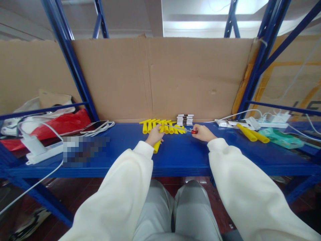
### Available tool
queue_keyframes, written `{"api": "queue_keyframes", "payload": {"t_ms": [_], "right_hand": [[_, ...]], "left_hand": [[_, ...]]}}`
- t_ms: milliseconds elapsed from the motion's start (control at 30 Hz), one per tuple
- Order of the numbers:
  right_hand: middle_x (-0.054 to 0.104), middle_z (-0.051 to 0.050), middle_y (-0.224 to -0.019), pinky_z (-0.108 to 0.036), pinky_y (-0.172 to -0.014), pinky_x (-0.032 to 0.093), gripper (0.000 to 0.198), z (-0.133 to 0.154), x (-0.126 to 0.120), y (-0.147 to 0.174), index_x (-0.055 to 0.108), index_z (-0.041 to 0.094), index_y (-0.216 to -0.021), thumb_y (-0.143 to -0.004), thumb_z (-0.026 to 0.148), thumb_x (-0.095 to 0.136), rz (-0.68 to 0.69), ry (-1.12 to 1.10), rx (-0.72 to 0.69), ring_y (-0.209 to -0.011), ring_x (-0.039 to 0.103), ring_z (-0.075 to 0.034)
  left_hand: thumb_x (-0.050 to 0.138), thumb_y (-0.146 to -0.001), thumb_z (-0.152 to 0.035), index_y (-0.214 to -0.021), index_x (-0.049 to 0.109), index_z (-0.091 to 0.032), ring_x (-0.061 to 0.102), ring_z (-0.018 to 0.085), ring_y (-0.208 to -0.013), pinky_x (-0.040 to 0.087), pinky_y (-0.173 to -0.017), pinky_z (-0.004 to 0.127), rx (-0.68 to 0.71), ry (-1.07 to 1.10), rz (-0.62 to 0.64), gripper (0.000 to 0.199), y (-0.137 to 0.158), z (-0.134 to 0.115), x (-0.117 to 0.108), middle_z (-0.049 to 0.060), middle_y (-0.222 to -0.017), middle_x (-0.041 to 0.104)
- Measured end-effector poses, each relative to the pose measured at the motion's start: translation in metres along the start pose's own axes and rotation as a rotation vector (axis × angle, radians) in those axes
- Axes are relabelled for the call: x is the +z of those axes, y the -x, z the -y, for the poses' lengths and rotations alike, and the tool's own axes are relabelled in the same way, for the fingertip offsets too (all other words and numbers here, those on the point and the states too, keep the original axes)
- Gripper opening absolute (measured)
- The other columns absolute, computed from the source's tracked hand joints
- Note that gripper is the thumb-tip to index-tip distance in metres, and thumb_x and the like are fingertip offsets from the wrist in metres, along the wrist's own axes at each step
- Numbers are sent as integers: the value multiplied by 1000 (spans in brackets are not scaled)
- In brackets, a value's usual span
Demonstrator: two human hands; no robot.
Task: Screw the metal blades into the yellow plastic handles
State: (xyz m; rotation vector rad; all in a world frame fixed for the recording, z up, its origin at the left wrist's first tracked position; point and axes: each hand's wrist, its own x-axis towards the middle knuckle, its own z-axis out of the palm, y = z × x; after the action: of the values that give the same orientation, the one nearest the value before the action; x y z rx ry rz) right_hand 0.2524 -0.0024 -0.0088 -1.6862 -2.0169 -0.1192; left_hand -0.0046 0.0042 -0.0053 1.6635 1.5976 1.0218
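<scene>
Yellow T-shaped piece (157,147), held just above the blue shelf near its front, looks like moulded plastic to me: probably light, stiff and hard to break, though its smooth barrel could slip. I'd grip it round the barrel, below the crossbar. That is roughly what the left hand (154,135) does, fingers wrapped about it. The right hand (202,133) pinches a red-handled tool (194,132), whose slim, metallic-looking shaft points left toward the piece's head; from here I can't tell whether the tip touches it. The red grip seems the sensible hold, the shaft being thin.

Behind them stands a broad cardboard panel (195,77), matt, brown and creased down its height. Before it lies the shelf (132,144), flat, painted and faintly glossy. More yellow pieces (149,128) sit there in a row, round-ended, beside a neat stack of white packets (185,119) with dark middles. Smallest are some yellow bits (181,130), too small to make out.
</scene>
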Motion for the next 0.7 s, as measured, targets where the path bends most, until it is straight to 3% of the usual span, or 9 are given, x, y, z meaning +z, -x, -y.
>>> {"api": "queue_keyframes", "payload": {"t_ms": [467,700], "right_hand": [[70,-2,-75,-27,-65,39,14,2,-2,1,48,25,-73,-73,19,61,-24,71,-4,-74,65,-21],[71,-4,-80,-31,-76,38,9,7,-4,2,53,23,-78,-74,19,60,-16,98,55,-83,66,-24]], "left_hand": [[58,-90,-11,-152,43,-24,70,12,-59,50,-44,21,33,-31,8,65,-1,2,1,19,-150,47],[61,-89,-14,-152,43,-25,72,14,-63,53,-46,21,39,-35,11,66,-2,3,1,19,-149,49]]}}
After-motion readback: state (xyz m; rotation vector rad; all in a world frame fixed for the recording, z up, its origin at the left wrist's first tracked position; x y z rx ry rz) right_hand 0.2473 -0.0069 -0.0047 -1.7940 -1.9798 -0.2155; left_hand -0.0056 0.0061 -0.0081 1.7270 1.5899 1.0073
